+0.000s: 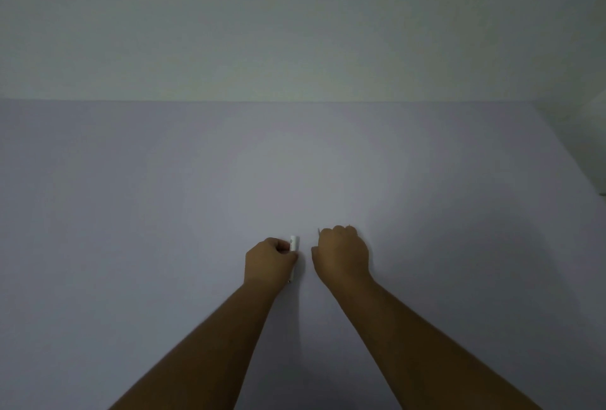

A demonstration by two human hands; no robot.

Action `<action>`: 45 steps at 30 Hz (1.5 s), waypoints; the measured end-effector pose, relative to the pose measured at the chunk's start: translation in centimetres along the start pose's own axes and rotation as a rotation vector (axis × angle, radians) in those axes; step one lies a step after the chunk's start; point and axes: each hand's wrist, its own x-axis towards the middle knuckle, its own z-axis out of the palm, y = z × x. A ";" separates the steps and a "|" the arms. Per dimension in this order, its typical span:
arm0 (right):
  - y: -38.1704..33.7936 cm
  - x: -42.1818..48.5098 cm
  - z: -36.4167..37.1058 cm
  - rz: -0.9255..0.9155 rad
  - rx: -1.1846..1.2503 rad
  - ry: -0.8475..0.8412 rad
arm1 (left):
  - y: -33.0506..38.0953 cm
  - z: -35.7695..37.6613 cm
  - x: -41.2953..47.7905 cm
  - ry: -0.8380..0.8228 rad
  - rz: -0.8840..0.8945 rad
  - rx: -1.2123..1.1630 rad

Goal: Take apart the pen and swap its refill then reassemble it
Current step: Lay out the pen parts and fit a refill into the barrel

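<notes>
The white pen (293, 243) stands roughly upright in the left hand (269, 262), its blunt white end poking above the curled fingers and its tip just showing below the hand near the pale table (164, 213). That hand is closed around the pen's barrel. Just beside it, not touching, the right hand (341, 254) is curled into a loose fist with a thin sliver, perhaps the refill (318, 232), sticking out at its upper left; what it pinches is too small to tell.
</notes>
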 end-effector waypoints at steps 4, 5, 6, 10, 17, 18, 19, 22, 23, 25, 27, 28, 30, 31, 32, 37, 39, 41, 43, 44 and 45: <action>0.1 0.1 0.2 0.011 0.014 0.029 | 0.0 0.2 -0.1 0.005 -0.004 -0.013; 0.1 0.1 0.2 0.019 0.018 0.041 | 0.1 0.3 -0.1 0.002 -0.001 -0.010; 0.1 0.1 0.2 0.028 0.019 0.047 | 0.1 0.3 -0.2 -0.003 0.000 -0.010; 0.1 0.2 0.5 0.028 0.009 0.028 | 0.3 0.4 -0.2 -0.011 -0.007 -0.023; -0.1 0.5 -0.5 0.095 0.190 0.085 | 0.7 0.3 -0.4 -0.007 0.014 -0.030; 0.0 0.5 -1.0 0.106 0.266 0.121 | 0.8 0.1 -0.5 -0.008 0.020 -0.033; 0.0 0.6 -1.7 0.117 0.372 0.159 | 1.1 0.0 -0.7 -0.009 0.029 -0.032; 0.2 1.0 -4.2 0.167 0.752 0.244 | 1.9 -0.6 -1.1 0.005 0.084 -0.024; 0.3 1.1 -5.1 0.177 0.885 0.259 | 2.2 -0.8 -1.3 0.010 0.105 -0.038; 0.4 1.1 -6.4 0.169 1.098 0.274 | 3.0 -1.1 -1.7 0.011 0.142 -0.069; 0.4 1.0 -7.2 0.126 1.156 0.309 | 3.7 -1.3 -2.1 0.010 0.170 -0.093; 0.4 0.8 -7.6 0.104 1.162 0.329 | 4.1 -1.4 -2.4 0.011 0.183 -0.101; 0.4 0.5 -8.0 0.075 1.185 0.357 | 4.8 -1.5 -2.9 0.018 0.208 -0.105; 0.4 0.3 -8.2 0.068 1.192 0.364 | 5.0 -1.6 -3.1 0.020 0.219 -0.106; 0.5 0.1 -8.4 0.062 1.191 0.366 | 5.2 -1.6 -3.3 0.023 0.229 -0.107; 0.9 -0.9 -8.5 0.034 1.128 0.348 | 5.8 -1.8 -4.2 0.039 0.250 -0.115; 1.2 -1.1 -8.6 0.042 1.136 0.375 | 5.8 -1.7 -4.4 0.034 0.240 -0.113; 1.5 -1.3 -8.8 0.046 1.186 0.408 | 5.8 -1.5 -4.5 0.035 0.229 -0.104; 1.7 -1.5 -9.0 0.031 1.211 0.416 | 5.7 -1.3 -4.6 0.040 0.224 -0.092; 1.8 -1.6 -8.9 0.021 1.205 0.411 | 5.6 -1.2 -4.6 0.042 0.223 -0.091; 1.9 -1.7 -8.9 0.014 1.193 0.402 | 5.6 -1.1 -4.7 0.040 0.223 -0.090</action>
